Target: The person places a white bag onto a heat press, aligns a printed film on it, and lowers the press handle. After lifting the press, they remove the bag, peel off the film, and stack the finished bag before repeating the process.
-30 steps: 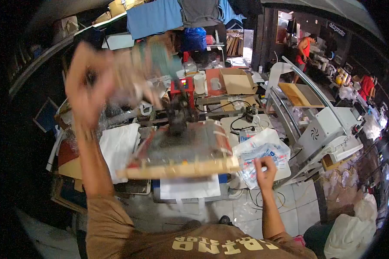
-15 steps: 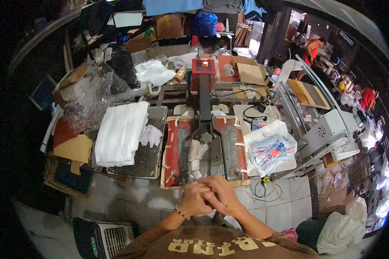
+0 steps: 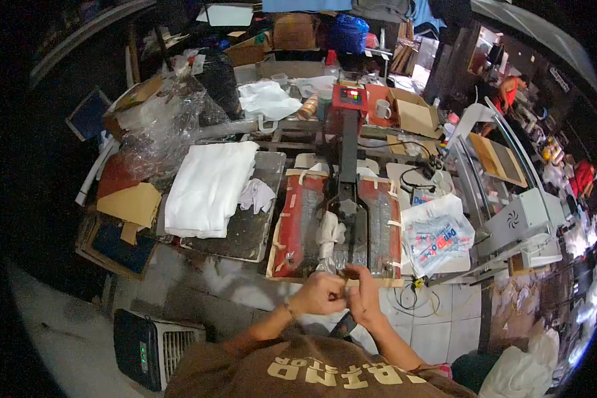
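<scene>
The press [image 3: 349,156] is lowered onto the taped red panel [image 3: 300,229]; whatever lies beneath is hidden, so completion cannot be determined. The left hand [image 3: 317,294] and right hand [image 3: 364,296] are curled close together at its near edge, contents indeterminate. An open carton [image 3: 415,114] stands beside a mug [image 3: 383,109], their contents not discernible.

Left hand [image 3: 320,294] down from upper left, now lower center by right hand [image 3: 365,298], which came in from the right. Clasp from half a second ago has loosened. Red-edged frame [image 3: 292,229], blurred and higher at first, now flat. White bag under it no longer visible. View swung: press [image 3: 349,149] sits further right.
</scene>
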Tool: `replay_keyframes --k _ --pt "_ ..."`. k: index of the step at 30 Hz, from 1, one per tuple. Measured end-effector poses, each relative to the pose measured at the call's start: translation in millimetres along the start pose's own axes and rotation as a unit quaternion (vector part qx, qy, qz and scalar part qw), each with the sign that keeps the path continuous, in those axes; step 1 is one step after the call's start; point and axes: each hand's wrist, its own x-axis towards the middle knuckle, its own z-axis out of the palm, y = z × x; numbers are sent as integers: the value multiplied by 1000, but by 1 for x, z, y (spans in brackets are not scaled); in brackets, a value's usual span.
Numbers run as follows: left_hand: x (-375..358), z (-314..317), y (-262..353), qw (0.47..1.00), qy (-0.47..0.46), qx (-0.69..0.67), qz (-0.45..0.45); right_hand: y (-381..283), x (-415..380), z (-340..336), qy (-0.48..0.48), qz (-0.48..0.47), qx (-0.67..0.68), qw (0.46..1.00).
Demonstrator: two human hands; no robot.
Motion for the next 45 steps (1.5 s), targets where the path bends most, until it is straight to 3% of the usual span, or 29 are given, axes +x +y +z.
replay_keyframes --k 1,3,5,7,9,11,13,14,18,21,23,28,32,34,37,38,40,41,45 --pt "-4 -8 -10 1000 6 3 -2 3 -1 0 24 32 43 998" --pt "18 -41 -10 980 60 -177 -69 9 0 2 51 32 62 996" --pt "40 -56 -23 962 175 -97 -188 1 7 -4 -90 -66 -131 985" --pt "59 -59 -74 923 238 -38 -300 -10 12 -2 -126 -133 -179 967" --pt "81 -58 -90 920 251 45 -297 -14 13 1 -186 -76 -226 953" --pt "98 -52 -111 910 262 124 -295 -6 13 -1 -190 -125 -232 946" --pt "112 -48 -129 901 202 8 -384 7 15 -3 -218 -172 -209 938" --pt "116 -47 -133 899 195 -25 -390 5 15 -10 -248 -143 -191 939" --pt "119 -41 -145 893 219 -16 -394 4 23 -21 -281 -157 -182 929" --pt "114 -33 -151 896 258 -2 -362 4 21 -18 -229 -205 -225 924" --pt "113 -30 -159 902 266 -55 -337 6 22 -16 -231 -199 -221 926" --pt "113 -32 -146 899 265 -22 -348 -4 22 -19 -230 -172 -213 934" --pt "110 -26 -167 902 247 -41 -351 -9 21 -14 -260 -119 -237 928" --pt "109 -15 -189 900 290 -102 -308 -10 24 -14 -260 -101 -240 930" --pt "110 -20 -169 899 289 -132 -301 -8 23 -14 -269 -88 -276 919" --pt "111 -24 -163 905 277 -55 -317 -8 23 -15 -285 -85 -281 913" --pt "107 -15 -189 907 281 -110 -294 -8 22 -16 -296 -69 -288 908" --pt "105 -10 -202 902 295 -159 -273 -9 22 -15 -276 -85 -278 916" --pt "109 -16 -191 908 293 -112 -279 -3 17 -13 -237 -117 -274 925"
